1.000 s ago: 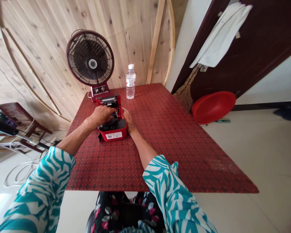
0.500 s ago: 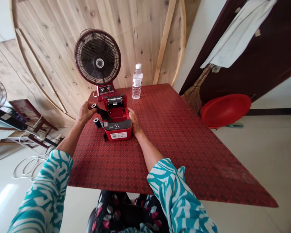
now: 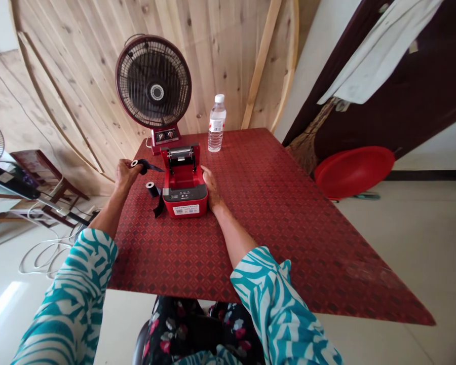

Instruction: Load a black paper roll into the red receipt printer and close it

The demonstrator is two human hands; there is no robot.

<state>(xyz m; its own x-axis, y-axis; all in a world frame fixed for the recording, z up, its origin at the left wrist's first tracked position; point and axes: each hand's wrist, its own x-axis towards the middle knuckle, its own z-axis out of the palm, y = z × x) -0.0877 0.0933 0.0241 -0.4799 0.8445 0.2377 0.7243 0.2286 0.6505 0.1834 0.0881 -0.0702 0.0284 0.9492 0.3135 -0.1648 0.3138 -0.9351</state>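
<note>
Pinched in the fingers of my left hand (image 3: 125, 174) is a roll of black ribbon (image 3: 143, 166) with a white core, held above the left part of the table. A dark strip trails from it toward the red label printer (image 3: 186, 209). The printer's lid (image 3: 181, 155) stands raised, and its red inside shows. My right hand (image 3: 212, 189) grips the printer's right side; some fingers are hidden behind it. Left of the printer a second black ribbon roll (image 3: 151, 190) stands on the table, a loose black tail hanging beside it.
Behind the printer stands a dark red fan (image 3: 156, 92), with a water bottle (image 3: 216, 124) to its right. All are on the red patterned table (image 3: 273, 228). A red basin (image 3: 353, 172) and a broom (image 3: 307, 139) are beyond the right edge.
My left hand has moved left and slightly up with the ribbon roll, away from the printer, drawing the strip out. My right hand keeps its place on the printer.
</note>
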